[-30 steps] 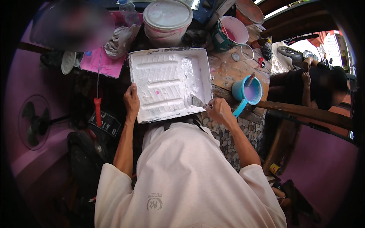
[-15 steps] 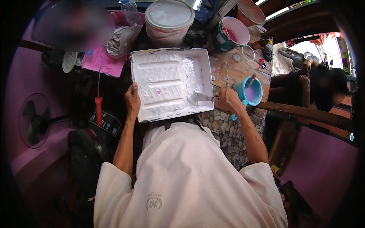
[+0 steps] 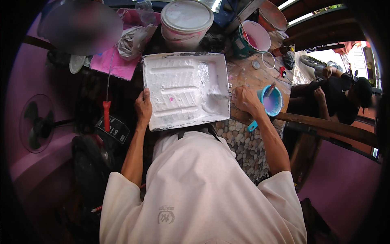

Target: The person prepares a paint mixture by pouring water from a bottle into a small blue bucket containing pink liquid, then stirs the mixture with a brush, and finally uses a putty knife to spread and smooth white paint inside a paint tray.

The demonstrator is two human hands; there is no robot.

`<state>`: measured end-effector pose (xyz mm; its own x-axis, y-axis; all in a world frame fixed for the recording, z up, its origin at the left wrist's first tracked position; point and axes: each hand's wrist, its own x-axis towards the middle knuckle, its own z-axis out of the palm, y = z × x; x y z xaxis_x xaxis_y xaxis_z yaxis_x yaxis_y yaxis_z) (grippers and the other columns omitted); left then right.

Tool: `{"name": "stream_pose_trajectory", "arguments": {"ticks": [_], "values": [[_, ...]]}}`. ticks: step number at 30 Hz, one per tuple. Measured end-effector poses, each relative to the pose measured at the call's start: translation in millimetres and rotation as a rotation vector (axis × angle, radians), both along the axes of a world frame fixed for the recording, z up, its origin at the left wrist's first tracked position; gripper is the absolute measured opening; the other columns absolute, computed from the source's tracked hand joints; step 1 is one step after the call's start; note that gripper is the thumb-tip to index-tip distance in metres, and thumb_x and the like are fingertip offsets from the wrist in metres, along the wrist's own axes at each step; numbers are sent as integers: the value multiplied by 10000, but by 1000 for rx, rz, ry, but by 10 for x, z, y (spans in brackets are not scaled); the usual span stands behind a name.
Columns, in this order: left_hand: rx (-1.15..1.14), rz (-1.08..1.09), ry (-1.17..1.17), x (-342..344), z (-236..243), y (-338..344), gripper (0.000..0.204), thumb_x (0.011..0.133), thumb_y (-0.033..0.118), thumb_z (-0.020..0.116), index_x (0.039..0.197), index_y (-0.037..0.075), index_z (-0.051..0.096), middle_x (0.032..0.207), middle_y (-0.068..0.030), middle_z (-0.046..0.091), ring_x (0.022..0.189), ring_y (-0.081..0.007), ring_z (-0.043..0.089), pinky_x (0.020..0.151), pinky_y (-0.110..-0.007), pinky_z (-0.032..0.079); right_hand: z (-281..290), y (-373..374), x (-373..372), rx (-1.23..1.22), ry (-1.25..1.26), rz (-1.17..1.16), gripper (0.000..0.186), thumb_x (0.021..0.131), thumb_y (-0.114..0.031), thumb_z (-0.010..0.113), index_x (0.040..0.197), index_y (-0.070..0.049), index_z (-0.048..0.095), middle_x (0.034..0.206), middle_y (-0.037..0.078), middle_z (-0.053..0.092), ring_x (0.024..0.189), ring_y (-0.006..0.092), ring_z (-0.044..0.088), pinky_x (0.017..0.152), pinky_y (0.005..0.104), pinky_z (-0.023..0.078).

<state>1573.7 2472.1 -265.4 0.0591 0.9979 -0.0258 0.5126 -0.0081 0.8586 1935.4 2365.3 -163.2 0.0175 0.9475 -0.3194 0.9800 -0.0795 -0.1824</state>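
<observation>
A white paint tray, with a ribbed bottom coated in wet white paint, is tilted in front of my lap. My left hand is closed on its left rim, the thumb over the edge. Beyond the right rim, my right hand is closed around the handle of a paint-covered tool that looks like a paintbrush. Its white end lies inside the tray's smooth right part; my fingers hide the handle. A small pink speck sits on the ribs. Beside my right hand stands a turquoise cup of pale liquid, with a brush handle in it.
A lidded white bucket stands behind the tray. To its right are a green bucket with pink paint and a white ring. A red-handled roller and a fan are at left. Another person sits at right.
The tool's white end has moved up and right across the tray's smooth part, leaving a curved mark in the paint. My left hand still grips the rim. The whole view has shifted slightly.
</observation>
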Motion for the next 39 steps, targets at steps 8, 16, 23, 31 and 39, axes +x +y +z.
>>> {"name": "stream_pose_trajectory", "arguments": {"ticks": [8, 16, 23, 31, 39], "values": [[-32, -4, 13, -8, 23, -19, 485, 967, 388, 406, 826, -56, 540, 598, -137, 394, 598, -180, 324, 564, -354, 358, -52, 264, -111, 401, -20, 36, 127, 740, -91, 510, 655, -14, 564, 632, 199, 559, 615, 376, 570, 576, 462, 447], [-15, 2, 25, -16, 25, -25, 499, 962, 403, 406, 812, -58, 524, 603, -161, 365, 586, -210, 313, 549, -363, 345, -17, 210, -162, 216, 61, 34, 124, 792, -101, 530, 763, 11, 574, 720, 222, 561, 672, 375, 562, 596, 473, 431], [10, 9, 28, -3, 11, -44, 494, 960, 399, 409, 804, -56, 524, 614, -199, 402, 574, -297, 331, 558, -395, 352, -236, 197, -112, 264, 64, 98, 105, 768, -91, 530, 765, 11, 556, 668, 222, 538, 644, 394, 534, 578, 453, 421], [25, -5, 8, -24, 29, -75, 479, 962, 377, 411, 804, -60, 526, 621, -215, 407, 576, -312, 352, 569, -397, 363, -148, 564, -71, 389, -50, 36, 138, 759, -92, 471, 694, -23, 572, 698, 205, 555, 657, 358, 585, 570, 454, 452], [26, 1, 7, -51, -23, -97, 476, 963, 378, 415, 825, -60, 537, 616, -193, 402, 580, -259, 333, 565, -382, 366, -216, 277, -127, 306, -34, 86, 172, 811, -109, 438, 780, -27, 586, 785, 205, 570, 679, 359, 593, 588, 450, 465]]}}
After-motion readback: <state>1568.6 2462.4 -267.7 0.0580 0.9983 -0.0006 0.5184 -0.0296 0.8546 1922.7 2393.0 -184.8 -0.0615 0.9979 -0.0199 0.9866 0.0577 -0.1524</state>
